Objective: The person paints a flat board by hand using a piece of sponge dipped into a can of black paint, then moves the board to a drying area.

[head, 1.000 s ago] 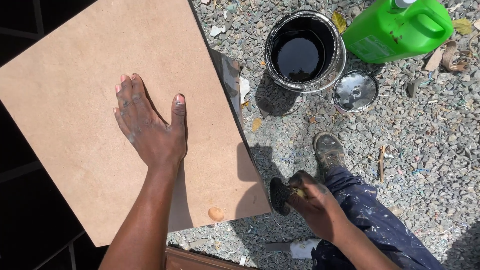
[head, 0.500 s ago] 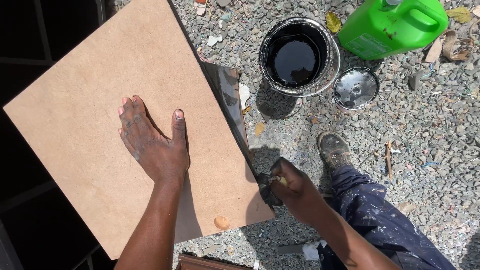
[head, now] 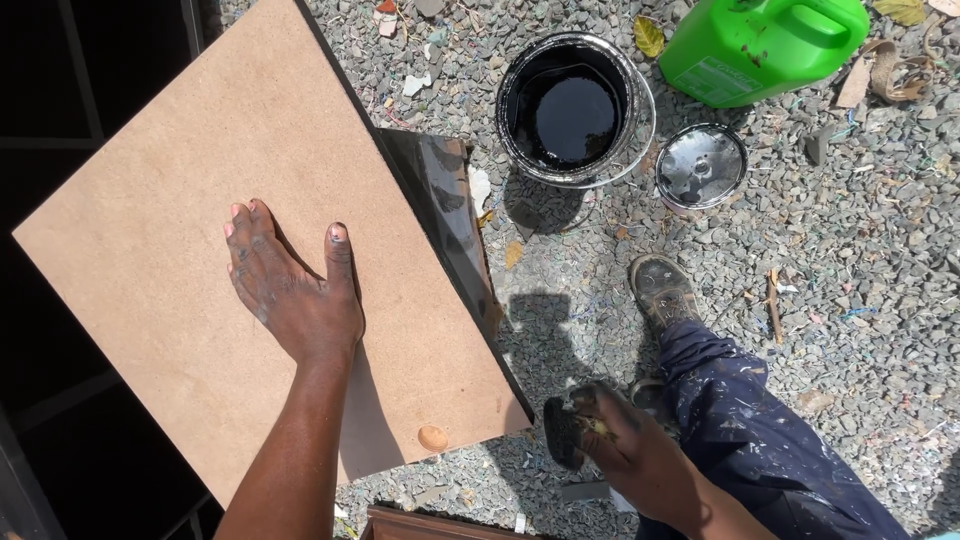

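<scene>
A large bare brown fibreboard panel (head: 180, 200) lies tilted over gravel. My left hand (head: 290, 285) rests flat on its middle, fingers spread, holding nothing. The panel's right edge (head: 440, 210) is coated glossy black. My right hand (head: 625, 440) is off the board's lower right corner, closed around a dark paint-soaked sponge (head: 562, 432) that sticks out to the left of my fingers. An open can of black paint (head: 572, 105) stands on the gravel beyond the board's right edge.
The can's shiny lid (head: 700, 165) lies beside it, and a green plastic jug (head: 760, 40) sits at the top right. My shoe (head: 662, 290) and paint-spattered blue trouser leg (head: 760, 440) stand on the gravel. Dark panels (head: 60, 80) lie left of the board.
My right hand with the sponge was at the board's lower right edge half a second ago; it has since pulled down and away. The left hand stays flat on the board.
</scene>
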